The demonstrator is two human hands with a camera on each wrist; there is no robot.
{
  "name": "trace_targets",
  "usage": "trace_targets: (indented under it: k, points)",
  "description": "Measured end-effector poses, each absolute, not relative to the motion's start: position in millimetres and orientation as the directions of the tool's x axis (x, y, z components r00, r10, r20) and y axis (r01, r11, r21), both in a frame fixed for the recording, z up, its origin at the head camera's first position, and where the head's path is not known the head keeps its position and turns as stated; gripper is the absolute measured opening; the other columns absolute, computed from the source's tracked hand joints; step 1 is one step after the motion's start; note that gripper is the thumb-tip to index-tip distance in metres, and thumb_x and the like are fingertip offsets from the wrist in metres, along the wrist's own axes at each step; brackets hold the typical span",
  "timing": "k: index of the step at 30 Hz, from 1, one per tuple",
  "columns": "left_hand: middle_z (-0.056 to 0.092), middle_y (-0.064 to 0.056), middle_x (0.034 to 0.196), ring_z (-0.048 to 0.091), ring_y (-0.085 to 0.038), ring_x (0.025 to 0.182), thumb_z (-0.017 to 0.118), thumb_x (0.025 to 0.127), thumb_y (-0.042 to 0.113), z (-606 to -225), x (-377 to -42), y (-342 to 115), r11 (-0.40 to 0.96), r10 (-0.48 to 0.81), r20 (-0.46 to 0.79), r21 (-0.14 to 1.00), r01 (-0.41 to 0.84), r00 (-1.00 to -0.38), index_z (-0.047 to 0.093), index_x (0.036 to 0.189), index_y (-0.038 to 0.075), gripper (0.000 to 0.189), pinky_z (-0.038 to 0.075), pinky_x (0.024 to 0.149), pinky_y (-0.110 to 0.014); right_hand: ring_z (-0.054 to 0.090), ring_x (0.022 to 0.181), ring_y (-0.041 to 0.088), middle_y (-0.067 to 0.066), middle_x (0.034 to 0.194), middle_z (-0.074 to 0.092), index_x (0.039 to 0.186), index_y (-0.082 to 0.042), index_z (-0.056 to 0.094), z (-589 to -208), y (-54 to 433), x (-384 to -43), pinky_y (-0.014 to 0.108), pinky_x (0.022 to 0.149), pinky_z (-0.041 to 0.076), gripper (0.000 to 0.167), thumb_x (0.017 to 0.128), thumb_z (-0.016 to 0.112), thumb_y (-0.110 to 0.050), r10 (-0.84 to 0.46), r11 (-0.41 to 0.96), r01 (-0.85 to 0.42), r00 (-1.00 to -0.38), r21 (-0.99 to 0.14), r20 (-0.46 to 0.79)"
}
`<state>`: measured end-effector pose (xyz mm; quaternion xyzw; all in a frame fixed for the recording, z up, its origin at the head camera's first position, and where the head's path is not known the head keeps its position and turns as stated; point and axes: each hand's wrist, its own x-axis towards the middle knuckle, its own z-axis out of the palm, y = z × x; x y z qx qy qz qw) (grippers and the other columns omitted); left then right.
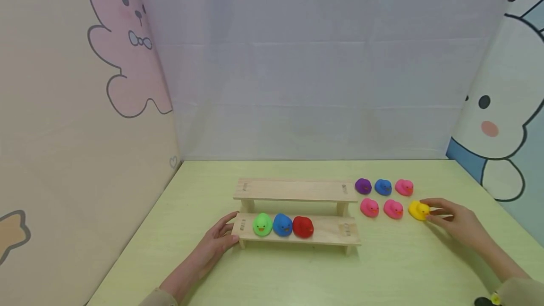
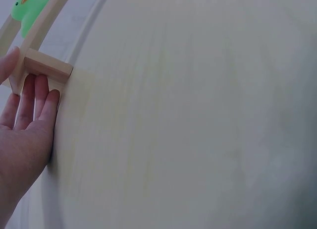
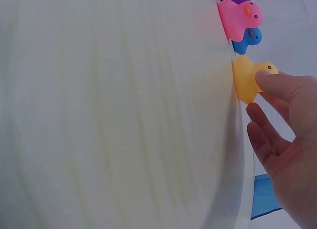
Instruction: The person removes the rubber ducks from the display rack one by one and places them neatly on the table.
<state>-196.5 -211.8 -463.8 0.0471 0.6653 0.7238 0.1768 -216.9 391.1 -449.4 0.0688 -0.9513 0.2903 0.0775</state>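
A two-step wooden shelf (image 1: 295,189) stands on the table. On its lower step sit a green rubber duck (image 1: 262,225), a blue rubber duck (image 1: 282,225) and a red rubber duck (image 1: 303,227), side by side. My left hand (image 1: 214,244) holds the left end of that step, thumb at the front edge; the left wrist view shows its fingers by the shelf's leg (image 2: 47,65). At the right, my right hand (image 1: 461,223) pinches a yellow rubber duck (image 1: 418,210) between thumb and forefinger. In the right wrist view the duck (image 3: 245,80) appears at the table surface, the other visible fingers loosely bent.
Beside the shelf's right end, a purple duck (image 1: 363,186), a blue duck (image 1: 383,187) and several pink ducks (image 1: 393,209) stand in two rows. A small black and yellow item (image 1: 488,300) lies by the right sleeve. Printed curtains (image 1: 318,70) surround the table (image 1: 297,277).
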Motion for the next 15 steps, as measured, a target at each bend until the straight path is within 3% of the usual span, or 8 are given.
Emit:
trace_targets:
  k: [9, 15]
  points:
    - [0.043, -0.012, 0.129, 0.047, -0.020, 0.114, 0.060, 0.085, 0.009, -466.8, -199.2, -212.2, -0.049, 0.318, -0.162, 0.981, -0.187, -0.934, 0.027, 0.142, 0.020, 0.066, 0.038, 0.091, -0.028, 0.059, 0.090, 0.035, 0.023, 0.117, 0.055, 0.121, -0.007, 0.054, -448.5, 389.5, -215.6, 0.018, 0.062, 0.048, 0.042, 0.082, 0.066, -0.018, -0.081, 0.821, -0.174, -0.978, -0.543, 0.191]
    - [0.043, -0.013, 0.130, 0.047, -0.019, 0.114, 0.060, 0.085, 0.009, -467.8, -199.5, -212.5, -0.048, 0.325, -0.155, 0.982, -0.180, -0.933, 0.027, 0.142, 0.020, 0.067, 0.039, 0.091, -0.027, 0.059, 0.089, 0.034, 0.023, 0.117, 0.054, 0.121, -0.006, 0.054, -449.4, 387.5, -213.6, 0.029, 0.065, 0.051, 0.042, 0.083, 0.067, -0.019, -0.074, 0.821, -0.165, -0.980, -0.547, 0.183]
